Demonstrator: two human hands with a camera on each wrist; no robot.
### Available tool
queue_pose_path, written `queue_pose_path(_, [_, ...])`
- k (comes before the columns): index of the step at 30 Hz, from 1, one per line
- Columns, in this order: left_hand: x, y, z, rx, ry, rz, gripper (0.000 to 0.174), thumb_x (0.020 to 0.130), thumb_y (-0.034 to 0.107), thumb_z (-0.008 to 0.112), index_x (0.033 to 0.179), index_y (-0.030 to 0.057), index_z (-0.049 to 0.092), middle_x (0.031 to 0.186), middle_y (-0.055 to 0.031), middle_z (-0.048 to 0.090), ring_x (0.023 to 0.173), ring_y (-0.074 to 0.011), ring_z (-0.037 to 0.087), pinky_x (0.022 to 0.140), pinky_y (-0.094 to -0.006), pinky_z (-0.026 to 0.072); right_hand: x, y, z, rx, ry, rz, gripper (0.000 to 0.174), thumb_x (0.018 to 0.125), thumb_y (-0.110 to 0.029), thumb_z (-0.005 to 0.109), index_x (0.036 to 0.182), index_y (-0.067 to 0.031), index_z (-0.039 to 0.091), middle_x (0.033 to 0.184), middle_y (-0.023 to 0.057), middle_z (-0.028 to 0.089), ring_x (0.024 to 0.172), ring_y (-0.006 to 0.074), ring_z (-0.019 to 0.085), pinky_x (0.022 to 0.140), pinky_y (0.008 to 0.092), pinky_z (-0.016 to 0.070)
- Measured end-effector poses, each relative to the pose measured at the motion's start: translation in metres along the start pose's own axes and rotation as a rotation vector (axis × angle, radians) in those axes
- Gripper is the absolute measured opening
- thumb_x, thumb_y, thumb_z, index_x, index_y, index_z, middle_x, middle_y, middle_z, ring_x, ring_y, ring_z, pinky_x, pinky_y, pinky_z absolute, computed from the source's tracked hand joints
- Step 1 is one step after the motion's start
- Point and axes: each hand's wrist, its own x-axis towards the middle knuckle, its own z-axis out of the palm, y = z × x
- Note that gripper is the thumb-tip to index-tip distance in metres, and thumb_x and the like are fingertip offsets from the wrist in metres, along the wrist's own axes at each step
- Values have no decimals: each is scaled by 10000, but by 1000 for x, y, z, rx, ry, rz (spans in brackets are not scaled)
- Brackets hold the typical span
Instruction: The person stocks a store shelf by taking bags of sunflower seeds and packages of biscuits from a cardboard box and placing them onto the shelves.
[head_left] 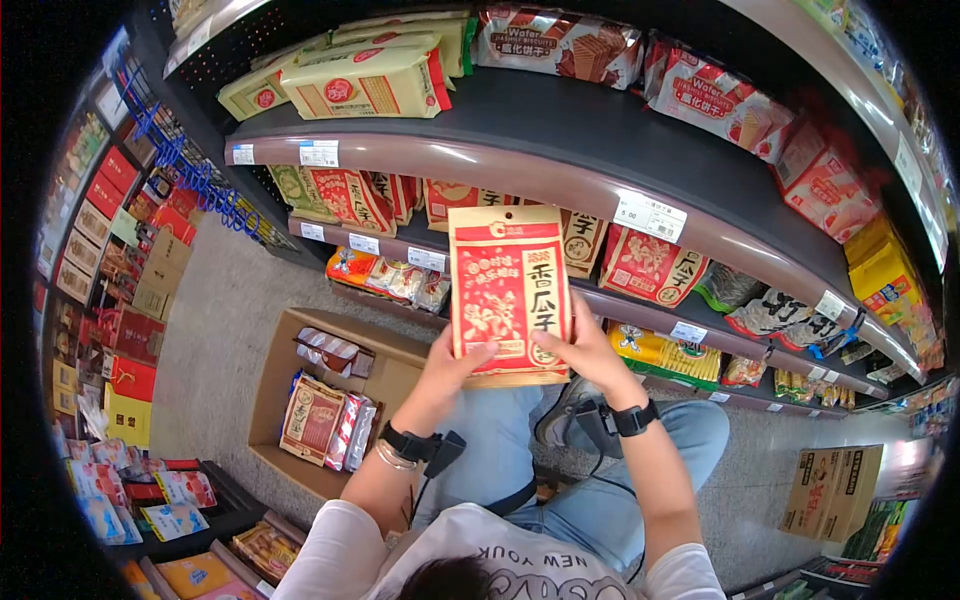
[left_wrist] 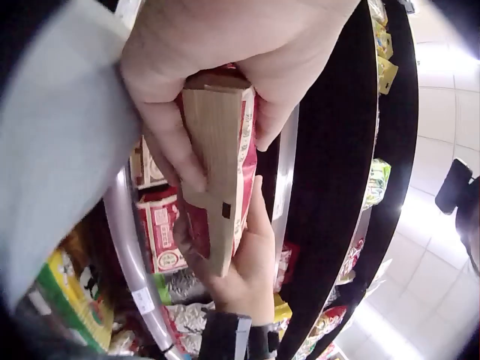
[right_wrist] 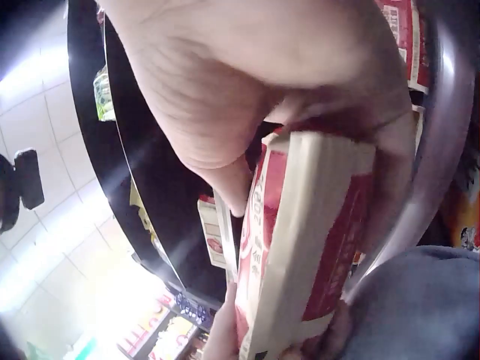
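Both hands hold a red and tan packet (head_left: 510,290) upright before the shelves in the head view. The left hand (head_left: 450,370) grips its lower left side and the right hand (head_left: 590,350) its lower right, thumbs on the front. From the left wrist view, the packet's tan edge (left_wrist: 214,142) lies between the thumb and fingers of the left hand (left_wrist: 225,45), with the right hand (left_wrist: 251,262) opposite. In the right wrist view, the right hand (right_wrist: 247,82) grips the near end of the packet (right_wrist: 307,240). The fingers behind the packet are partly hidden.
An open cardboard box (head_left: 265,400) with several packets inside stands on the floor at left. Similar red packets (head_left: 655,265) fill the shelf behind; wafer packs (head_left: 560,42) lie on the shelf above. Another carton (head_left: 832,490) sits at right, and a blue wire rack (head_left: 175,150) at upper left.
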Motion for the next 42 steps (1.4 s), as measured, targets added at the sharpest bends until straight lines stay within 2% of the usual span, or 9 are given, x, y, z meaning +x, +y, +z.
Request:
queue_pose_path(3, [8, 17, -19, 79, 17, 46, 481, 829, 122, 708, 1243, 9, 492, 1156, -64, 611, 1033, -120, 574, 917, -284, 455, 24, -12, 7, 126, -171, 121, 851, 785, -171, 753, 1426, -7, 218, 1332, 141, 448, 1189, 192, 469, 992, 332, 405])
queue_pose_path(8, [60, 29, -59, 255, 17, 107, 439, 870, 176, 673, 1225, -12, 498, 1131, -74, 614, 1023, -119, 567, 910, -288, 453, 89, -2, 22, -53, -176, -52, 818, 768, -147, 757, 1395, -1, 253, 1308, 143, 471, 1208, 194, 450, 1026, 332, 365])
queue_pose_path(10, [79, 42, -64, 367, 64, 175, 440, 876, 184, 667, 1226, -17, 491, 1135, -82, 610, 1032, -123, 564, 913, -292, 452, 109, 4, 28, -93, -139, -63, 808, 759, -155, 767, 1376, 7, 271, 1303, 149, 477, 1203, 205, 460, 1025, 340, 367])
queue_pose_path(15, [131, 45, -90, 691, -10, 528, 780, 658, 73, 828, 1272, -14, 354, 1109, -130, 615, 1044, -223, 589, 925, -350, 458, 141, 22, 43, -248, 58, -215, 864, 677, -109, 788, 1365, 19, 282, 1266, 221, 496, 1190, 318, 507, 1000, 369, 402])
queue_pose_path(24, [173, 57, -87, 966, 297, 582, 639, 652, 49, 802, 1179, -13, 445, 1035, -214, 625, 973, -370, 612, 826, -391, 491, 177, 50, 54, -602, 230, -106, 734, 724, -152, 751, 1293, 45, 331, 1088, 309, 579, 1017, 450, 569, 872, 461, 476])
queue_pose_path(27, [185, 54, -93, 1080, 346, 687, 601, 655, 46, 792, 1165, -15, 480, 1019, -220, 616, 951, -379, 605, 808, -397, 492, 185, 68, 56, -791, 312, -275, 681, 735, -175, 741, 1255, 42, 360, 1003, 299, 609, 936, 447, 597, 813, 466, 500])
queue_pose_path(30, [197, 37, -107, 1077, 381, 683, 586, 661, 46, 782, 1171, -13, 499, 1010, -220, 609, 943, -384, 597, 802, -405, 488, 181, 71, 59, -702, 197, -42, 672, 740, -183, 734, 1250, 55, 365, 939, 283, 626, 869, 436, 618, 753, 464, 515])
queue_pose_path(37, [206, 13, -126, 983, 390, 634, 612, 683, 50, 768, 1225, -15, 490, 1020, -218, 609, 940, -387, 593, 800, -407, 486, 181, 77, 60, -782, 211, -90, 658, 737, -177, 728, 1240, 75, 386, 908, 283, 633, 824, 434, 625, 733, 460, 518])
queue_pose_path(42, [192, 11, -130, 945, 443, 673, 509, 735, 31, 725, 1195, -10, 511, 1018, -176, 625, 892, -294, 631, 759, -362, 509, 174, 74, 58, -718, 289, -96, 532, 753, -176, 723, 1164, 49, 471, 890, 228, 661, 774, 350, 660, 685, 392, 526])
